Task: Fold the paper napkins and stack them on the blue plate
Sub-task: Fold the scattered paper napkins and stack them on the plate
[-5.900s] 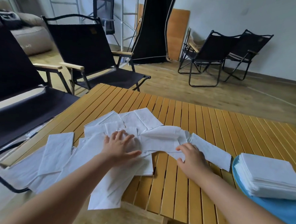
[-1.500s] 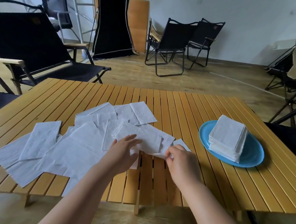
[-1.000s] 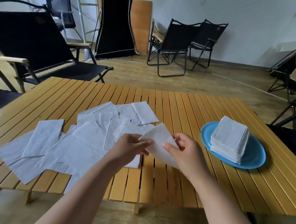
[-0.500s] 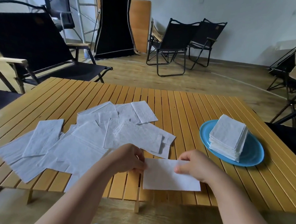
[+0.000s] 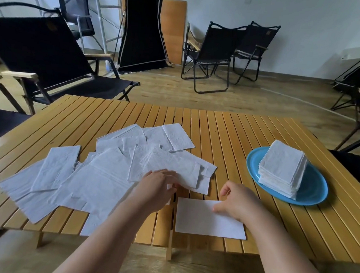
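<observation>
Napkin (image 5: 209, 218), folded to a flat white rectangle, lies on the near edge of the slatted wooden table (image 5: 227, 134), and the right hand (image 5: 237, 202) rests on its upper right part with curled fingers; whether the fingertips pinch the paper's edge or only press on it cannot be told. Half a second ago both hands held this sheet, one at each end; now the left hand (image 5: 157, 187) has let go of it and sits just to its left, fingers loosely curled over the near edge of the scattered pile of unfolded napkins (image 5: 102, 174), touching the top sheets, though whether it has hold of one cannot be told. The folded rectangle itself lies about where it did, apart from the pile by a narrow strip of bare slats. The loose sheets spread across the left and middle of the table, overlapping one another, a few hanging past the near edge. To the right, well apart from the hands, the blue plate (image 5: 313, 193) carries a neat stack of folded napkins (image 5: 281, 171), unchanged from the earlier frames. Black folding chairs (image 5: 217, 52) stand on the wooden floor behind the table.
</observation>
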`<state>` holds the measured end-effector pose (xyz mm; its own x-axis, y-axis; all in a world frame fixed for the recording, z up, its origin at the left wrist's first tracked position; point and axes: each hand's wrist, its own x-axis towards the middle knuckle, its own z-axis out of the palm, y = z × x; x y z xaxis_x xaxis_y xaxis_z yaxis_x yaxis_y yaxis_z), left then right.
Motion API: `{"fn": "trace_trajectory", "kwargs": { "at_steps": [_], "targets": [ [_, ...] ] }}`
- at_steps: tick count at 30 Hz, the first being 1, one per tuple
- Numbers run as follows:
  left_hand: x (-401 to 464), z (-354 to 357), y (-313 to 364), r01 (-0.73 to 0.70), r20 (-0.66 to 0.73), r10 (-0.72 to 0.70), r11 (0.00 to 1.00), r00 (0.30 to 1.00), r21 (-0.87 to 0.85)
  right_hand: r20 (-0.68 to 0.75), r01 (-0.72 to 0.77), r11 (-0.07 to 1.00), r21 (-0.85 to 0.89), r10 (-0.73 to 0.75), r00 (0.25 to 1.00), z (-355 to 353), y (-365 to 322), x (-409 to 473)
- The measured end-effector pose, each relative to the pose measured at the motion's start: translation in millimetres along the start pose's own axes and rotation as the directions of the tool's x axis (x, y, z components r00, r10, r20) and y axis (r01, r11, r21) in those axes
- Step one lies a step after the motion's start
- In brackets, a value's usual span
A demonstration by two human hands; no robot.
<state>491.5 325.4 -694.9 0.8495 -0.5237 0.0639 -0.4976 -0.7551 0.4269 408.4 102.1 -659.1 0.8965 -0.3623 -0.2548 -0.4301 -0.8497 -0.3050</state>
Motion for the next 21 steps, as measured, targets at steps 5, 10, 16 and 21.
{"fn": "trace_trajectory", "kwargs": {
  "at_steps": [5,10,16,21],
  "targets": [
    [2.4,-2.0,-1.6,0.086,-0.065,-0.09,0.994,0.994,-0.064,-0.116,0.005,0.989,0.145,0.012,0.993,0.7,0.8,2.7],
    [0.8,-4.9,-0.5,0.033,-0.073,-0.039,0.997,0.997,-0.074,-0.095,0.008,0.988,0.156,0.007,0.995,2.4,-1.1,1.3],
    [3.5,-4.0,-2.0,0.06,-0.095,-0.069,0.994,0.993,-0.09,-0.123,0.032,0.99,0.134,-0.016,0.992,0.5,-5.7,-2.2],
    [5.6,-0.8,-3.7,0.094,-0.108,-0.099,0.994,0.989,-0.05,-0.14,0.073,0.983,0.169,-0.05,0.989,3.7,-8.7,-2.2]
  ]
}}
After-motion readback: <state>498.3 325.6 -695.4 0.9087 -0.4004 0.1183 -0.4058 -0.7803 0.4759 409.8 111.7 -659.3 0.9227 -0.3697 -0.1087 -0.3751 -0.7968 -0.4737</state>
